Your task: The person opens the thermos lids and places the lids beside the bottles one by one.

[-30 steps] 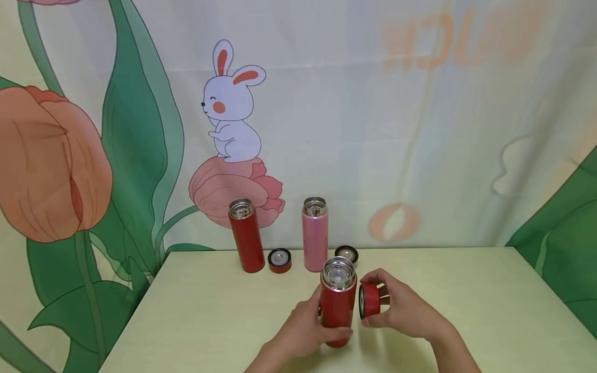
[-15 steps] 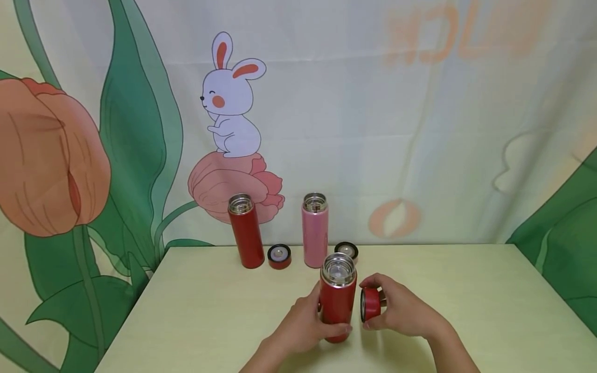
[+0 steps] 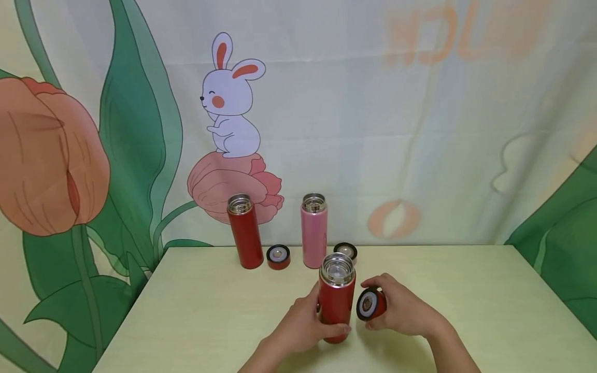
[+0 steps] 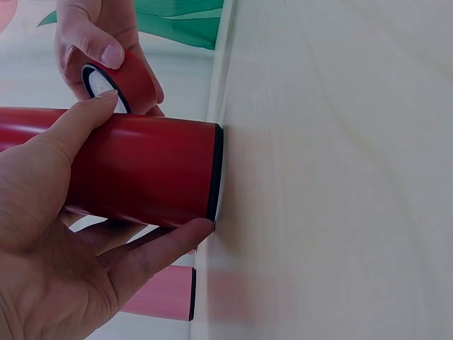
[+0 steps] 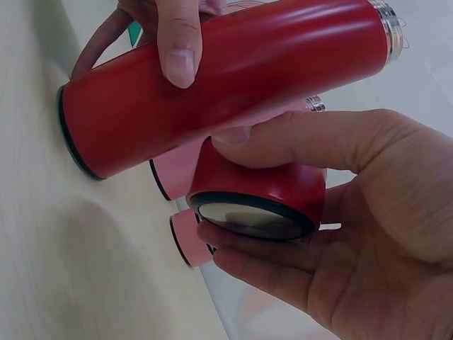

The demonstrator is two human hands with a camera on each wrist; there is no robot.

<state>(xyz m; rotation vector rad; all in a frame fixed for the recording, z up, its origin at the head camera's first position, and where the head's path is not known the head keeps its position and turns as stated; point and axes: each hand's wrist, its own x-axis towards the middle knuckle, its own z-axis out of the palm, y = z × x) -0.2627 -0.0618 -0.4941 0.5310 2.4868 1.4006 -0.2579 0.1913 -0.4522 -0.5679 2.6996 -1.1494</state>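
Observation:
My left hand (image 3: 303, 324) grips an open red thermos bottle (image 3: 336, 306) low on its body, thumb across the front. The bottle stands upright, its steel mouth facing up, with its black-edged base close over the table in the left wrist view. Right beside it, my right hand (image 3: 408, 309) holds a red lid (image 3: 381, 304) between thumb and fingers. Tilted, the lid turns its black-ringed inner side toward the head camera. In the right wrist view the lid (image 5: 262, 177) lies between the thumb above and the fingers below, overlapping the bottle (image 5: 233, 71).
At the back of the pale table (image 3: 186, 321) stand another open red bottle (image 3: 247, 238) and an open pink bottle (image 3: 314, 235). A red lid (image 3: 279, 259) lies upturned between them. Another upturned lid (image 3: 345, 250) is partly hidden behind the held bottle. A printed curtain (image 3: 326, 129) hangs behind.
The right hand has tilted the lid, turning its inner side more toward the head camera, and has lowered slightly against the bottle. The left hand keeps its grip on the bottle.

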